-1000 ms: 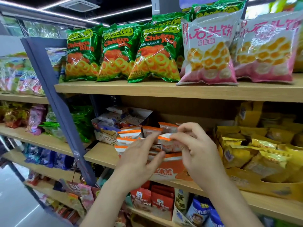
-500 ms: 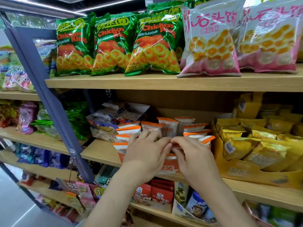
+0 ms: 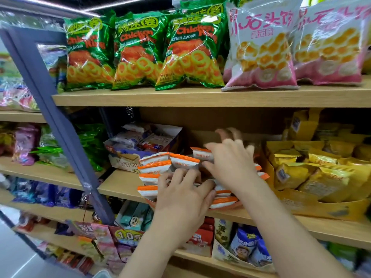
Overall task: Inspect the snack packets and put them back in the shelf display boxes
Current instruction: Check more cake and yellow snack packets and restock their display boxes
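Observation:
Several small white snack packets with orange edges (image 3: 154,166) stand in rows in an orange display box (image 3: 149,201) on the middle wooden shelf (image 3: 122,183). My left hand (image 3: 180,195) lies flat on the front rows, fingers spread, pressing on the packets. My right hand (image 3: 230,163) is blurred and reaches over the back rows with fingers splayed. Its thumb and forefinger touch one upright packet (image 3: 201,155). The right half of the box is hidden under my hands.
A yellow display box (image 3: 321,207) of yellow packets stands right of the orange one, and a blue-white wafer box (image 3: 124,159) stands left. Green Chicken Ring bags (image 3: 138,53) and pink bags (image 3: 261,47) fill the shelf above. A blue slanted post (image 3: 60,125) borders the left.
My right hand has lifted from the front of the box and moved up and back over the rear packets. My left hand has stayed on the front rows. The camera moved closer.

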